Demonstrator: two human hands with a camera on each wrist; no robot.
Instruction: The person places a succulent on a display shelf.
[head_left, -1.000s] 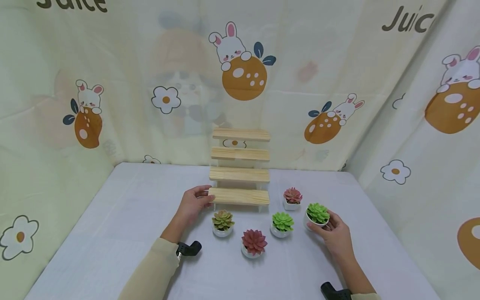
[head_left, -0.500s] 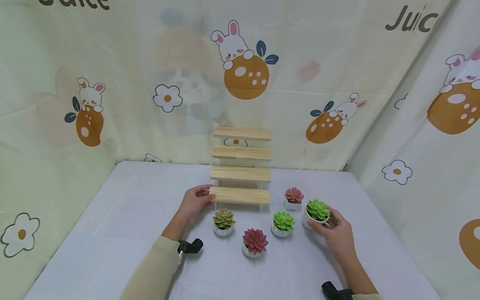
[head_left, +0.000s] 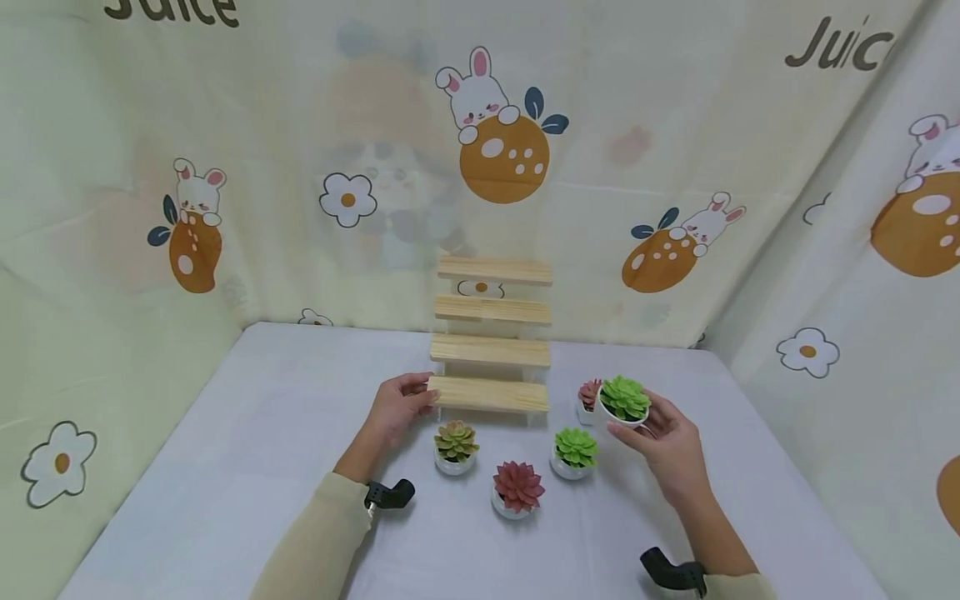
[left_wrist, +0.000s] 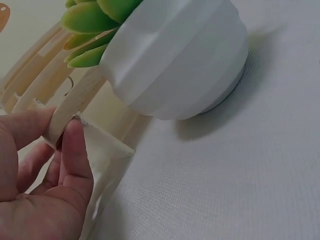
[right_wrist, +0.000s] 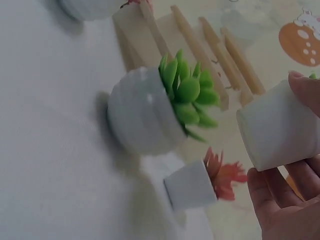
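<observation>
My left hand [head_left: 396, 408] pinches the left end of the lowest board of a tiered wooden shelf [head_left: 489, 394]. In the left wrist view, thumb and fingers meet around the board's end [left_wrist: 61, 117]. My right hand [head_left: 671, 450] grips a bright green potted succulent [head_left: 625, 398] by its white pot, held up off the table. The right wrist view shows that pot [right_wrist: 280, 127] between thumb and fingers. Behind it, partly hidden in the head view, stands a small pink succulent [head_left: 588, 393] in a square white pot.
Several potted succulents stand in front of the shelf: an olive-green one [head_left: 456, 446], a dark red one [head_left: 517, 489] and another bright green one [head_left: 574, 452]. The white-covered table [head_left: 300, 433] ends against a patterned curtain [head_left: 405, 208] at the back.
My right hand has raised the green succulent off the table and brought it slightly toward the shelf, now overlapping the pink one. The left hand keeps its hold; the head view has shifted slightly.
</observation>
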